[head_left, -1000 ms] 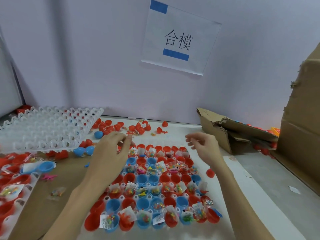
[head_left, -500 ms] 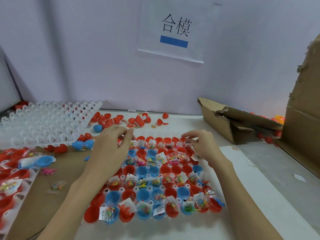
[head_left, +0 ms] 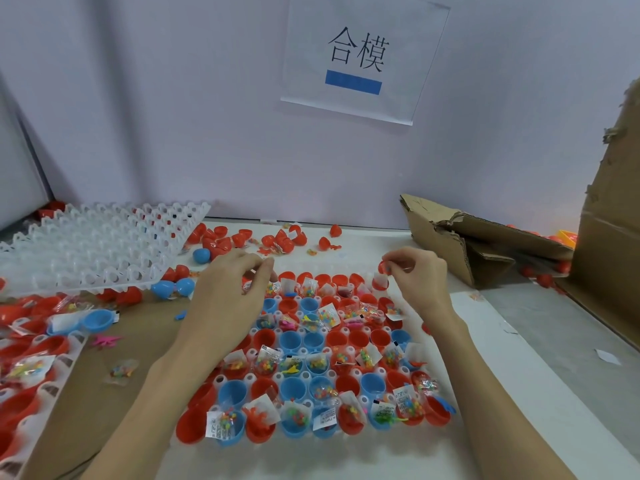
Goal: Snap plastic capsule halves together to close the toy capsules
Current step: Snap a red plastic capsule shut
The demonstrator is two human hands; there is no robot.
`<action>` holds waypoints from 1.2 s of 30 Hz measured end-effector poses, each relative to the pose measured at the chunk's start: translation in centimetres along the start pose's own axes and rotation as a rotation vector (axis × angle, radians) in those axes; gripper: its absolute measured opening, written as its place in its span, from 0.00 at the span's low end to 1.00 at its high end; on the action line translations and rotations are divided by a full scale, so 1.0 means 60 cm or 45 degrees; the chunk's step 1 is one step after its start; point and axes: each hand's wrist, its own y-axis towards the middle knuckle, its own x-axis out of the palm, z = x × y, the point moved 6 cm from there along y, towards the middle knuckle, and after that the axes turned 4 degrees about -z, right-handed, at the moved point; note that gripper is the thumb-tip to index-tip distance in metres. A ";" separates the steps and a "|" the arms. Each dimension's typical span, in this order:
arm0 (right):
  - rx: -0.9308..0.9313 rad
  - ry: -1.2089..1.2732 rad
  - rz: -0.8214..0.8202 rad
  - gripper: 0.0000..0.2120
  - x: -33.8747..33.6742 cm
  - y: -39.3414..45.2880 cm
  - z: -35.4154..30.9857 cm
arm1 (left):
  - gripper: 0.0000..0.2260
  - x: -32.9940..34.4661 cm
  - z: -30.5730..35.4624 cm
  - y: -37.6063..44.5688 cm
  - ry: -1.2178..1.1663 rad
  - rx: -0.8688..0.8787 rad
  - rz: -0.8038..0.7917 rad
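Note:
A white tray [head_left: 349,441] in front of me holds several open red and blue capsule halves, many with small toy packets inside. My right hand [head_left: 420,280] hovers over the tray's far right corner and pinches a red capsule half [head_left: 382,266] above a white packet. My left hand [head_left: 230,294] rests over the tray's far left corner, fingers curled near a red half there; what the fingertips grip is hidden. Loose red capsule halves [head_left: 277,240] lie scattered behind the tray.
An empty white tray [head_left: 93,245] is propped at the back left. Another filled tray [head_left: 31,368] sits at the left edge. A torn cardboard box [head_left: 467,244] lies at the right, with a taller carton [head_left: 616,216] beyond. A wall with a paper sign stands close behind.
My right hand came down to the tray's far right corner and picked up a red capsule half. My left hand stayed near the far left corner.

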 end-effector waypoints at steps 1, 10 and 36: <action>0.012 0.021 0.037 0.08 -0.010 0.001 -0.004 | 0.11 0.000 0.000 0.000 -0.004 -0.002 -0.004; 0.034 0.461 -0.188 0.09 -0.016 -0.041 -0.116 | 0.17 0.036 0.033 -0.015 -0.255 0.210 -0.327; 0.011 0.798 -0.532 0.08 0.041 -0.100 -0.187 | 0.05 0.021 0.042 -0.015 -0.570 0.165 -0.184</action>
